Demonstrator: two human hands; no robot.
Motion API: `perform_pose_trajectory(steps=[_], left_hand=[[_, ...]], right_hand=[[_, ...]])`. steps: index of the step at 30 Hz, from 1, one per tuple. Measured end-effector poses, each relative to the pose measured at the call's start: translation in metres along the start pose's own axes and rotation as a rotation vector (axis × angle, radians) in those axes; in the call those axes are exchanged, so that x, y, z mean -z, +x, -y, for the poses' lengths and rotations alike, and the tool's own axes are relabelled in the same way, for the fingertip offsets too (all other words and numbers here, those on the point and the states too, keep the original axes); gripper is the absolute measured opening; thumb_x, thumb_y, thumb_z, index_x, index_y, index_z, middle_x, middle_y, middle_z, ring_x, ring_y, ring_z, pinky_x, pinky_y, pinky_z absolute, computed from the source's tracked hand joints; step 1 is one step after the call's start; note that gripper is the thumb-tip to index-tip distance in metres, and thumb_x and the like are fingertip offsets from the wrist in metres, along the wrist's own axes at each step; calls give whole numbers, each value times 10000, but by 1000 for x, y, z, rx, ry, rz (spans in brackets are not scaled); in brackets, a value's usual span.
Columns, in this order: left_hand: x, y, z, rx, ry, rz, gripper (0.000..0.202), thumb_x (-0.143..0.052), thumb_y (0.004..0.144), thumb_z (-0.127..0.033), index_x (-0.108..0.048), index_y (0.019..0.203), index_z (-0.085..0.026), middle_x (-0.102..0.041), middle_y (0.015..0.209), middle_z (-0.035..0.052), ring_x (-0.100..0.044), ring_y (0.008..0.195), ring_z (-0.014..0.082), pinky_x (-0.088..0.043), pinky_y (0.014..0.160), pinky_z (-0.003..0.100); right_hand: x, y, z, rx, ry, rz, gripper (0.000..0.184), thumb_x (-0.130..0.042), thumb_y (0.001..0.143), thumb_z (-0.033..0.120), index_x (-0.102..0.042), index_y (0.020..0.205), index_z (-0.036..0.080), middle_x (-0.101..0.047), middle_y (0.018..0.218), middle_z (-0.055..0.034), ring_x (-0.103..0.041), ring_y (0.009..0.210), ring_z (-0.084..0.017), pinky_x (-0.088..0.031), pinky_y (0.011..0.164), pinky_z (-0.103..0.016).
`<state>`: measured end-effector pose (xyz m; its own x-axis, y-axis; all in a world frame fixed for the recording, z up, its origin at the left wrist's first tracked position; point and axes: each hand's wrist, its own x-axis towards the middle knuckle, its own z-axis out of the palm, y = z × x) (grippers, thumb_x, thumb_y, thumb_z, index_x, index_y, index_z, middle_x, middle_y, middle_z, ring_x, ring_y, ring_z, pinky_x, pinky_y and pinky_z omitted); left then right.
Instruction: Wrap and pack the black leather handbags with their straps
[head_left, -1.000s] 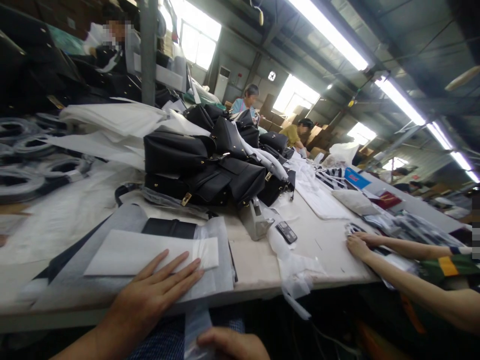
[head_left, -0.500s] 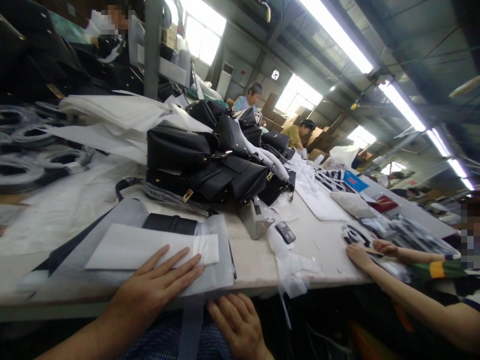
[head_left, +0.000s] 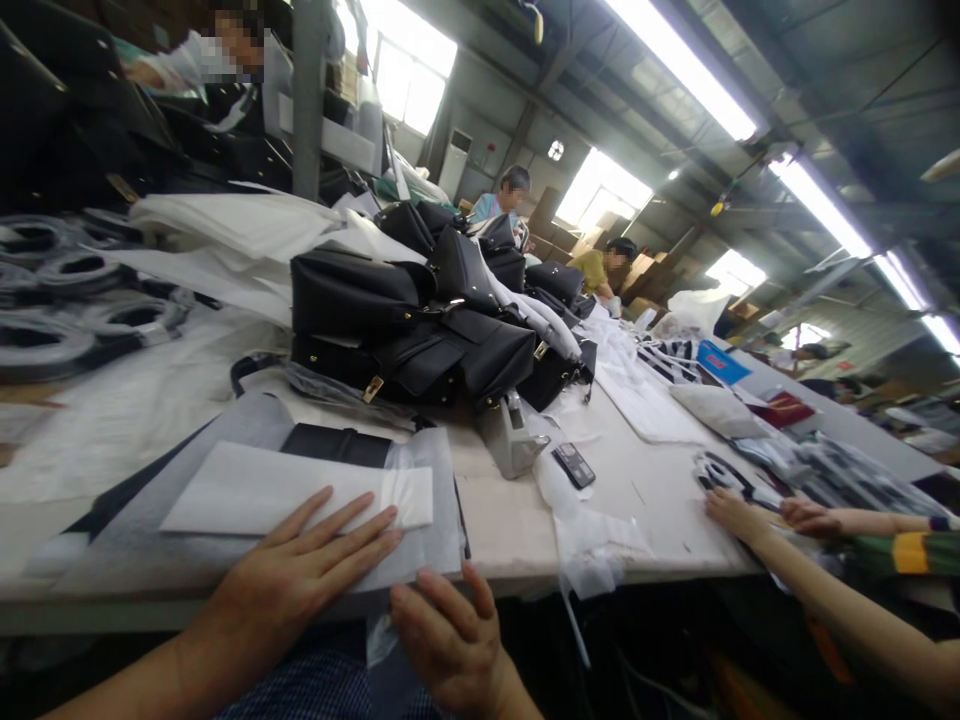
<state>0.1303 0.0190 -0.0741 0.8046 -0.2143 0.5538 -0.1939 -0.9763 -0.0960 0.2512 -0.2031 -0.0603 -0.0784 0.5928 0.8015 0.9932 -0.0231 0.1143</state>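
Observation:
My left hand (head_left: 322, 560) lies open, fingers spread, on a white foam sheet (head_left: 232, 490). Under the foam is a grey translucent wrapping sheet (head_left: 165, 540), spread over a black leather-like piece (head_left: 341, 446) whose strap part shows at the top. My right hand (head_left: 457, 635) is at the table's front edge, beside the sheet's lower right corner, with fingers curled. A translucent strip (head_left: 386, 655) hangs at the edge and runs into its fingers; the thumb side is partly hidden.
Black handbags (head_left: 360, 300) are piled behind the work. A tape dispenser (head_left: 514, 440) and a small black device (head_left: 574, 465) stand to the right. Wrapped ring-like coils (head_left: 45, 345) lie at left. A co-worker's hands (head_left: 739, 515) work at right.
My right hand has risen towards the table edge, and the translucent strip has bunched up beside its fingers. My left hand stays flat on the foam, shifted slightly left in view.

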Motion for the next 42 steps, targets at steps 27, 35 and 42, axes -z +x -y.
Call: perform_pose_trajectory(steps=[27,35,42], left_hand=[[-3,-2,-3,-33,15,-69,417,-301,1087,-282,-588,1389,-316,-505,1547,-55,-337,1497,195,-104,1297,487],[-1,-4,-2,-66,9,-78,421,-332,1075,-199,-613,1358,-335,-496,1546,-102,-367,1483,204,-102,1305,516],[5,0,-1,-37,-45,-82,446,-307,1080,-172,-570,1403,-332,-560,1489,-105,-351,1488,174,-64,1309,502]], right_hand=[[7,45,-21,74,117,140,207,-543,1001,113,-732,923,149,-820,947,-42,-778,901,-115,-542,1027,-250],[8,68,-32,59,188,253,260,-440,996,42,-699,972,65,-804,865,-112,-734,592,-133,-644,613,-204],[10,45,-31,116,186,195,152,-589,968,98,-712,898,156,-816,868,-31,-786,797,-129,-601,958,-254]])
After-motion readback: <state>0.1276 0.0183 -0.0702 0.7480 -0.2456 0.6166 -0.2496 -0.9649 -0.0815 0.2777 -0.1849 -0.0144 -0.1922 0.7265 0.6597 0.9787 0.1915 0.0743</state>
